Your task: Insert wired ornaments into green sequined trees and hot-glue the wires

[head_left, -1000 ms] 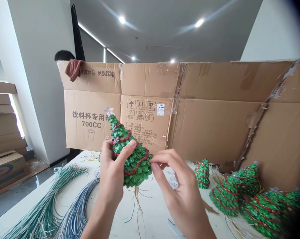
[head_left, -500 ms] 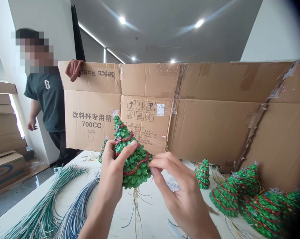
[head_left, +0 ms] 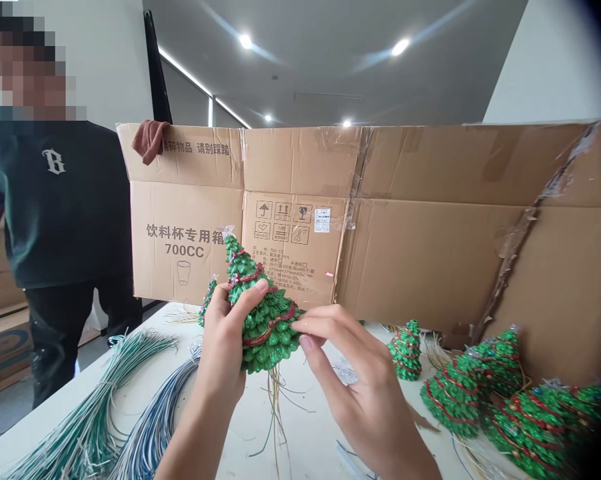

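A small green Christmas tree ornament with red garlands and a clear star on top is held tilted above the table. My left hand is wrapped round its left side, thumb across the front. Thin wires hang from beneath the tree. At the tree's lower right edge is my right hand, its thumb and forefinger close together in a pinch. Whatever lies between those fingertips is too small or hidden to make out.
Bundles of green wires and blue wires lie on the white table at left. Several more tree ornaments stand at right. A cardboard screen rises behind the table. A person in a dark shirt stands at far left.
The person at left has come much closer and further to the left. The tree has shifted slightly left and tilted a little in my left hand, and my right hand has followed its edge.
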Motion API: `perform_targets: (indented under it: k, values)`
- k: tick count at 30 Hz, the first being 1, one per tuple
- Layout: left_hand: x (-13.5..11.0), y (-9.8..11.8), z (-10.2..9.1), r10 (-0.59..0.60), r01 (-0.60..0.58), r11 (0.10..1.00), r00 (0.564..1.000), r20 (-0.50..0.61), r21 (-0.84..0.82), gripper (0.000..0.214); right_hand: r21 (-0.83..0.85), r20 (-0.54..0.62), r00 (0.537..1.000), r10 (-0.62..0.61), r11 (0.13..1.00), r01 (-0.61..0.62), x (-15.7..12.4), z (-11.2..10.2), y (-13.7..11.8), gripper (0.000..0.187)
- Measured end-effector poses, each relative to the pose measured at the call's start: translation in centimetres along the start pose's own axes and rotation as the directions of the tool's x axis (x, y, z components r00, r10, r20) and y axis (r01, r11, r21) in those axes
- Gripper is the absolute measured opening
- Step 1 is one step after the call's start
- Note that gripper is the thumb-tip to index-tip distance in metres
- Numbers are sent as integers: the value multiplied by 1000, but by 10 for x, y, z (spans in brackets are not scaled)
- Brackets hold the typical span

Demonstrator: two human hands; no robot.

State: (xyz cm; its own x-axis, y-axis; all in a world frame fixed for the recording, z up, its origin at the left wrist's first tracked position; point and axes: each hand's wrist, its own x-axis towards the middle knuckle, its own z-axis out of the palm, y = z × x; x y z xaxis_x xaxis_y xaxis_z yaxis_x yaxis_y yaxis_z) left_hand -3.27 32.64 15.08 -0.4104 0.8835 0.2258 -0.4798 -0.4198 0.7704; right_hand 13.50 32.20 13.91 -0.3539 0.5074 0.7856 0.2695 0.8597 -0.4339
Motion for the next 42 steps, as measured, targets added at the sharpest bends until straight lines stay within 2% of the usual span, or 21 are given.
perform_targets:
  k: [6, 11, 19, 24, 28, 36, 42]
  values:
    - [-2, -2, 1, 0, -1, 999, 1000, 18, 42, 52, -18, 14, 1000, -5, 1000, 5, 0, -2, 1, 17]
    - [-4, 0, 2, -11, 10, 1000, 999, 37, 15, 49, -32, 6, 999, -34, 999, 35, -1, -5, -2, 18]
    - [-7, 3, 3, -32, 32, 999, 999, 9, -25, 48, -25, -32, 996, -77, 997, 76, -1, -5, -6, 22]
    - [-5, 1, 2, -39, 40, 999, 999, 17, -30, 52, -1, -56, 997, -49, 999, 49, 0, -4, -5, 20]
    - [-1, -3, 0, -6, 6, 999, 1000, -1, -35, 53, -8, -10, 1000, -19, 1000, 19, -1, -1, -3, 19]
    - [2, -9, -9, 148, -148, 987, 989, 1, 54, 50, 20, 29, 1000, 7, 1000, -8, -3, 3, 0, 20]
    - [5, -13, -10, 157, -156, 985, 988, -6, 81, 51, 46, 22, 999, 36, 998, -37, -1, 5, 2, 20]
